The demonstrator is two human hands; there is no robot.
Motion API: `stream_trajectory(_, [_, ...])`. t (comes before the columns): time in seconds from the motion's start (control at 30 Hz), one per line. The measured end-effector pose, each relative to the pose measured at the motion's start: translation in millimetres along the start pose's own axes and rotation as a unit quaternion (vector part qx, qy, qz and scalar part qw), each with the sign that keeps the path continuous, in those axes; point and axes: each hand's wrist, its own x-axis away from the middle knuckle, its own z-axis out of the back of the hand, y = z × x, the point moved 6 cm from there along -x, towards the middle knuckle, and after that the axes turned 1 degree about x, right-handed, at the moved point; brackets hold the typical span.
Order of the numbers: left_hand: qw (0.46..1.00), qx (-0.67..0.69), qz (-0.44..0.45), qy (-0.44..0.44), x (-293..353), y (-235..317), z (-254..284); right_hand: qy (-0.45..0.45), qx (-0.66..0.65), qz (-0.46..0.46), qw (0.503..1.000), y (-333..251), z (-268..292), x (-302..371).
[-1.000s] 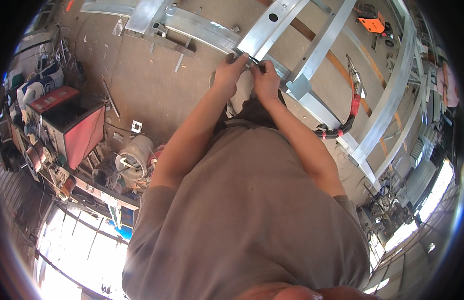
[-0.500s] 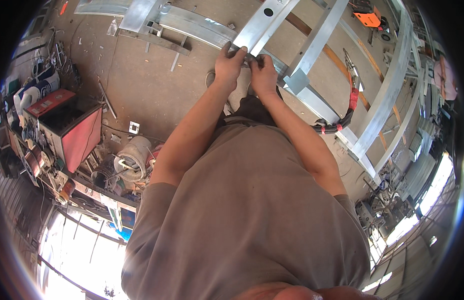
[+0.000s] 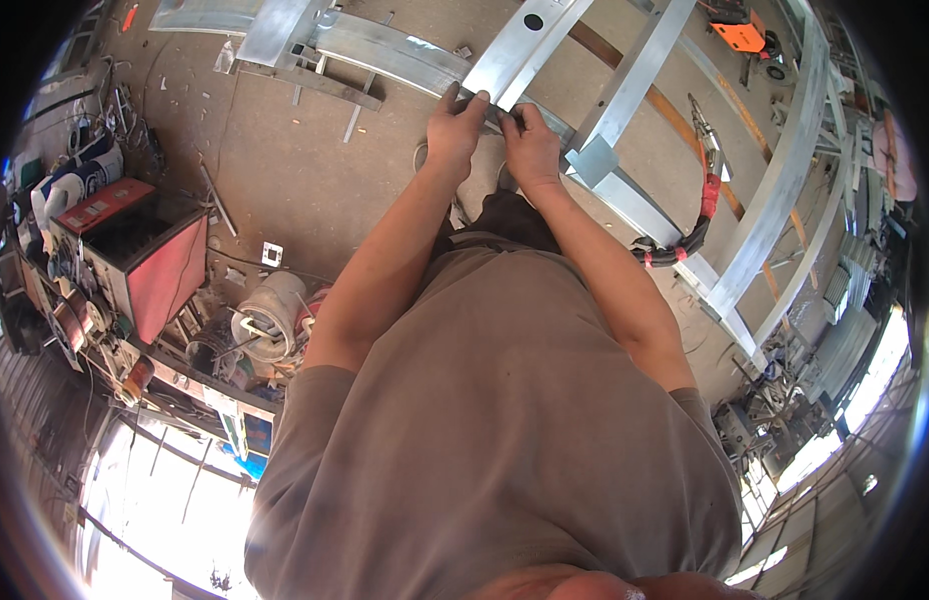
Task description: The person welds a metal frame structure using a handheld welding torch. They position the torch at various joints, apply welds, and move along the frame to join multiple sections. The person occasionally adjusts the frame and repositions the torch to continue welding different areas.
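Note:
My left hand [image 3: 455,130] is closed at the near end of a silvery steel channel [image 3: 517,55] with a round hole in it. Close beside it, my right hand [image 3: 532,148] has its fingers bent and pinched together at the same spot. A dark narrow piece [image 3: 491,108] shows between the fingertips of both hands; most of it is covered, and its kind is unclear. Here the channel meets a long galvanized steel rail [image 3: 390,62] that passes beyond my hands. A small square metal plate [image 3: 593,160] sits on the rail to the right of my right hand.
More steel beams [image 3: 645,75] form a frame at the right. A clamp on a black cable wrapped with red tape [image 3: 709,195] lies over them. An orange machine [image 3: 737,35] stands at the far right. To the left are a red metal box [image 3: 165,265] and a grimy bucket [image 3: 265,318].
Both hands remain at the channel's end. The right fingertips have shifted slightly, and less of the dark piece shows between the hands. The view has moved a little.

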Motion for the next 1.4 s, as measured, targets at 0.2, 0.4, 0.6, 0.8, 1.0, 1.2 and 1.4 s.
stream_trajectory(0.2, [1.000,0.006,0.010,-0.008,1,1,-2,-0.021,0.006,-0.007,1.000,4,0,-2])
stream_trajectory(0.4, [0.998,0.052,0.024,0.027,3,-3,-6,-0.042,0.005,0.001,0.999,7,0,-5])
stream_trajectory(0.6, [0.996,0.066,0.012,0.059,9,-6,-9,-0.055,0.018,0.029,0.998,7,3,-10])
stream_trajectory(0.8, [0.994,0.093,0.028,0.044,8,-8,-6,-0.073,0.018,0.072,0.995,3,7,-14])
stream_trajectory(1.0, [0.994,0.096,0.024,0.052,6,-8,-3,-0.108,-0.014,0.096,0.989,1,12,-18])
stream_trajectory(1.2, [0.997,0.055,0.019,0.050,4,-7,0,-0.131,0.003,0.098,0.986,5,11,-23])
stream_trajectory(1.4, [0.997,0.045,0.016,0.054,5,-6,-3,-0.158,-0.012,0.092,0.983,2,12,-26])
